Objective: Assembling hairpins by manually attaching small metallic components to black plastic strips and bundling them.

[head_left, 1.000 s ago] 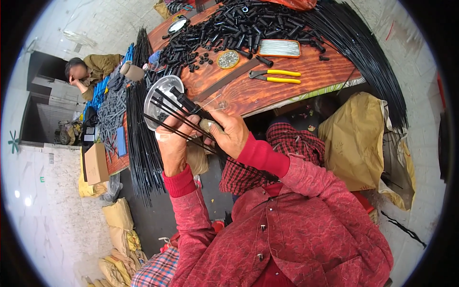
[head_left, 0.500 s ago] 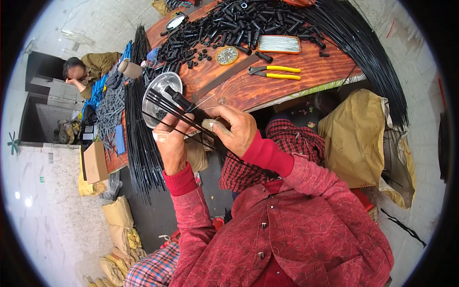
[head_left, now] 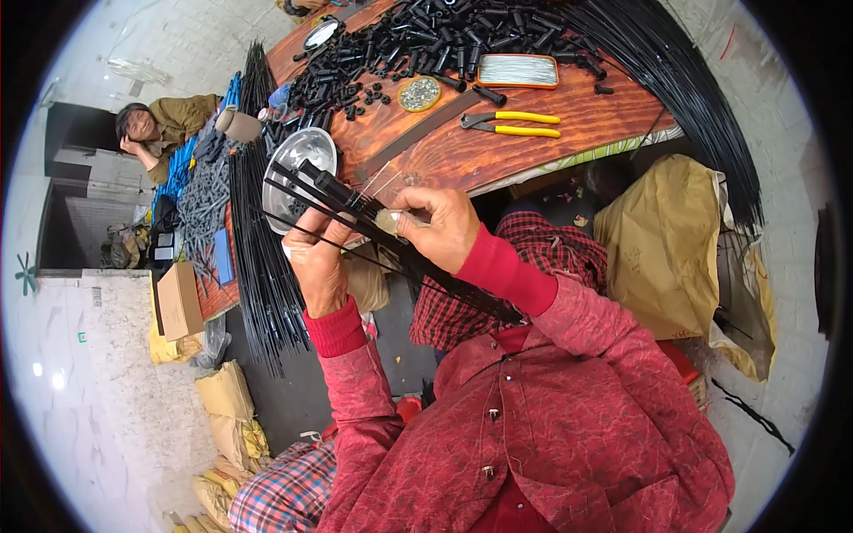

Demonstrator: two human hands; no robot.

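My left hand [head_left: 317, 259] is closed around several thin black rods [head_left: 306, 191], its thumb and fingers pinching them. Among their upper ends lies a black ribbed plastic tube [head_left: 330, 188], tilted up to the left. My right hand [head_left: 442, 226] pinches beside the tube, with thin silver wires [head_left: 382, 180] sticking out near its fingertips. A pale covering [head_left: 388, 220] wraps its thumb. The long black rods [head_left: 444, 280] run down under my right wrist toward my lap. Fingers hide where wires and tube meet.
On the wooden table [head_left: 426, 164] lie yellow-handled pliers [head_left: 511, 123], a tray of silver wires [head_left: 518, 71], a round dish of small metal parts [head_left: 418, 93] and piled black tubes [head_left: 444, 40]. A clear bowl [head_left: 302, 147] stands behind my left hand. A person [head_left: 164, 133] leans at the far left.
My right hand has shifted slightly at the tube, and its fingers are drawn closer together. The black rods below it have swung into a denser bundle. My left hand keeps its hold.
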